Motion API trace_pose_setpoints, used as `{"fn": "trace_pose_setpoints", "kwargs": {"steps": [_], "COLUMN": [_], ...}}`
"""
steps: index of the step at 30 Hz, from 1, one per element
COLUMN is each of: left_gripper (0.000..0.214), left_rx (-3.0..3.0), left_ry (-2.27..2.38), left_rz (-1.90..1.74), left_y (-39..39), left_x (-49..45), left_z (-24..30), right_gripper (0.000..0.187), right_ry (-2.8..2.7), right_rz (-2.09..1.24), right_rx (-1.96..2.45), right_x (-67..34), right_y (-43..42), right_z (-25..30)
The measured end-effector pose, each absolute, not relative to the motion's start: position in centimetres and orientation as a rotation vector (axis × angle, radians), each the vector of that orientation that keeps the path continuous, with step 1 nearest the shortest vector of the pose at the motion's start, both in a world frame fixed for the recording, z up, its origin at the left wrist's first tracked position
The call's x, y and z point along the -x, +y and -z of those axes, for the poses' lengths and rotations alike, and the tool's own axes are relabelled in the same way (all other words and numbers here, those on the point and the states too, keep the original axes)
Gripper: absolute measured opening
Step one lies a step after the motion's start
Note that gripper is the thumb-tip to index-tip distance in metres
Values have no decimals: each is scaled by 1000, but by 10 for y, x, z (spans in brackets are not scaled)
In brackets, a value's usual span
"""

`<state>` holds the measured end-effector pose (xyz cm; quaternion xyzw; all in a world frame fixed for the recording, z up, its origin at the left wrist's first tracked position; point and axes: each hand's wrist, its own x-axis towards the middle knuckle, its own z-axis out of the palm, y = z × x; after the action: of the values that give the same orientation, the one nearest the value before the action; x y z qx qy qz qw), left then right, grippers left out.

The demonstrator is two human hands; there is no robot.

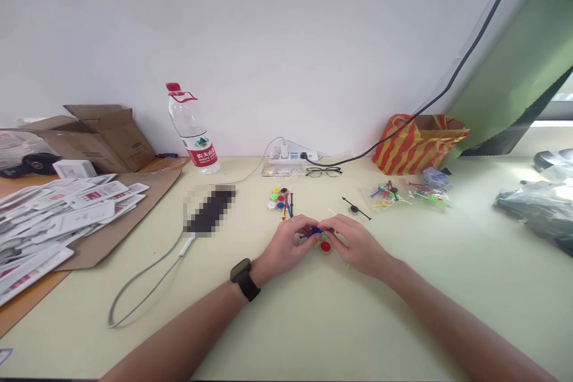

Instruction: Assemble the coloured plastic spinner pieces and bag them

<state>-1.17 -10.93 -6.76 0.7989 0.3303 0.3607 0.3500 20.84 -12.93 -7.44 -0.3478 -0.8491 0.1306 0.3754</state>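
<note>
Both hands meet over the table at the middle of the head view. My left hand [293, 243] is closed, its thumb and fingers pinching a small blue plastic arrow spinner [316, 230] with a round middle. From the other side, my right hand [358, 248] pinches the same piece. A red disc [325, 246] lies just below the fingertips, with yellow and green bits partly hidden by the hands. Beyond my left hand are several coloured discs [274, 197] and thin sticks [287, 206]. A black arrow on a round base [354, 209] lies past my right hand.
Bagged coloured parts [387, 194] lie to the right, before a red-and-yellow bag [403, 146]. Glasses [323, 172] and a power strip [293, 153] are at the wall. Leftward are a water bottle [197, 137], a looped cable [134, 277], a carton [105, 140] and piled white packets [85, 215].
</note>
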Motion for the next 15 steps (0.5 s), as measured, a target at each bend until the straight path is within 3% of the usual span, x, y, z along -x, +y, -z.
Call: {"fn": "trace_pose_setpoints", "kwargs": {"steps": [15], "left_gripper": [17], "left_rx": [-2032], "left_ry": [843], "left_rz": [-934], "left_y": [-111], "left_x": [11], "left_z": [65], "right_gripper": [27], "right_ry": [-2200], "right_rz": [-326], "right_rx": [894], "right_x": [-209], "right_y": [-129], "right_z": [75]}}
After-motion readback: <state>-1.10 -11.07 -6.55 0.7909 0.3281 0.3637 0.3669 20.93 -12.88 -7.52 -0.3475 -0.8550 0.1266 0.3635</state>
